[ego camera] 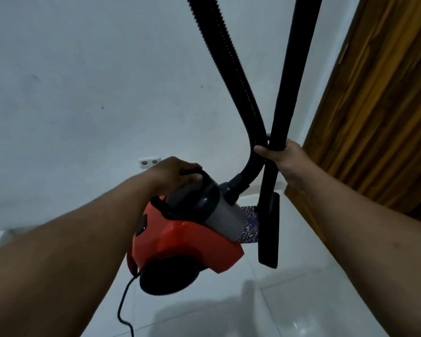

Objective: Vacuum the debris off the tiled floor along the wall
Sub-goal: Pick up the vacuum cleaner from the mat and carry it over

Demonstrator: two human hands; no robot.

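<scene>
A red canister vacuum (187, 242) with a black wheel and grey top hangs in the air above the white tiled floor (301, 300). My left hand (174, 172) is wrapped around its black carry handle. My right hand (283, 158) grips the straight black wand (289, 76) together with the ribbed black hose (229, 62), which both rise out of the top of the view. The flat black floor nozzle (270, 232) hangs at the wand's lower end, just above the tiles. No debris is visible on the floor.
A white wall (95, 81) fills the left and middle, with a double power socket (149, 162) low on it. A wooden door (387, 105) stands at the right. A speckled mat (252, 224) lies behind the nozzle. The black power cord (124, 310) trails down to the floor.
</scene>
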